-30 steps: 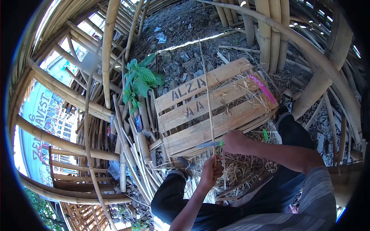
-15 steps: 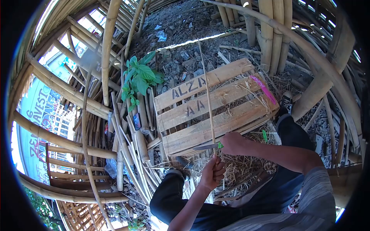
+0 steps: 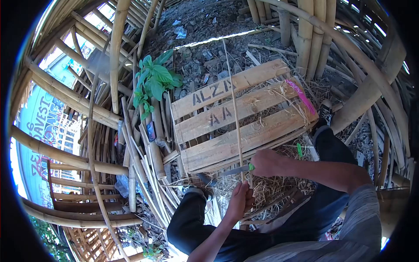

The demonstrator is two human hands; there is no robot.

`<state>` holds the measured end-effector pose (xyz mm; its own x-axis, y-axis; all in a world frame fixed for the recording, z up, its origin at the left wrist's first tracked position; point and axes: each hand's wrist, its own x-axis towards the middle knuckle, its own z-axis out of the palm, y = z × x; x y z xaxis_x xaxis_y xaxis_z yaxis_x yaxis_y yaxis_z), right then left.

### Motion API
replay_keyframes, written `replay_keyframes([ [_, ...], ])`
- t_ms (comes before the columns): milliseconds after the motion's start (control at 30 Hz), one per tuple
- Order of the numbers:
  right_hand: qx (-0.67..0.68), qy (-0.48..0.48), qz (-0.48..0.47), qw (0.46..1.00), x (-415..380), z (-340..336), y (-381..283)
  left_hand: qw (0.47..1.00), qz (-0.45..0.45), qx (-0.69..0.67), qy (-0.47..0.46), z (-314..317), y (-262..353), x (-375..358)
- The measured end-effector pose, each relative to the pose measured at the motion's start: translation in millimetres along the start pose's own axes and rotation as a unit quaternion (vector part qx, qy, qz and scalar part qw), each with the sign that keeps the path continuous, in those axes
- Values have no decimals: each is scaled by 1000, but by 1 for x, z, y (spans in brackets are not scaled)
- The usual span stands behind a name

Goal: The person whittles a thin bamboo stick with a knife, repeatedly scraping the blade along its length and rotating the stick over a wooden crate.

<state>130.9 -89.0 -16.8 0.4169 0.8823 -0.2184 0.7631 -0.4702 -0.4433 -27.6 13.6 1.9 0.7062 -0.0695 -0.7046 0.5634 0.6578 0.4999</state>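
My left hand is closed around the lower end of a long thin bamboo strip, which runs up and away across the crate. In my right hand is a knife with a green handle, its fingers wrapped round the grip. The blade points left and lies across the strip just above my left hand; whether it cuts into the strip I cannot make out. Beneath the strip sits a slatted wooden crate with dark stencilled letters and a pink mark at its right end.
Pale shavings cover the ground between my legs. Bamboo poles and split strips lie at the left, beside a leafy green plant. Bamboo posts stand at the back right. Stony ground stretches beyond the crate.
My left hand has shifted slightly down along with the strip's near end. The knife stays across the strip in my right hand. The whole view has shifted a little.
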Motion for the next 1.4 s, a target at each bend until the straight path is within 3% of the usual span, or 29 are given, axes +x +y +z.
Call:
replay_keyframes([
  [67, 20, -6, 18, 1000, 2, 9, -2, 995, 12, 88, 53, 2, 0, -2],
  [133, -2, 44, 68, 997, 9, -1, 14, 994, 0, 101, 49, 6, -4, -8],
  [167, 82, 30, 192, 977, 20, -13, 31, 995, -13, 92, 41, 9, -7, -10],
  [200, 84, 30, 197, 976, 22, -17, 46, 996, -25, 86, 32, 11, -10, -11],
  [267, 24, 122, 151, 981, 21, -24, 67, 997, -23, 76, 11, 9, -10, -9],
  [300, 24, 124, 151, 980, 20, -21, 65, 998, -34, 62, 3, 8, -7, -9],
  [400, 28, 70, 91, 993, 7, -3, 35, 998, -41, 36, -12, -1, -1, -3],
  [467, -24, 33, -4, 999, 1, 3, 14, 999, -40, 26, -19, -3, 1, 0],
  [600, -17, 59, 48, 997, 10, -6, 31, 998, -23, 56, -3, 1, -3, -5],
  [667, -9, 142, 126, 982, 17, -18, 53, 999, -39, 36, -10, 6, -2, -10],
  [700, 23, 118, 154, 981, 13, -19, 50, 998, -36, 42, -12, 5, -1, -9],
  [867, 9, 10, 42, 999, -1, 4, 6, 999, -35, 19, -19, -6, 5, -2],
  [1067, 12, 130, 105, 986, 14, 7, 33, 999, -19, 26, -38, -7, 4, 0],
  [1233, -11, 96, 37, 995, 3, 7, 15, 999, -32, 23, -21, -3, 5, -4],
  [1400, 20, 135, 112, 984, 9, 4, 17, 999, -13, 16, -27, -5, 4, -2],
])
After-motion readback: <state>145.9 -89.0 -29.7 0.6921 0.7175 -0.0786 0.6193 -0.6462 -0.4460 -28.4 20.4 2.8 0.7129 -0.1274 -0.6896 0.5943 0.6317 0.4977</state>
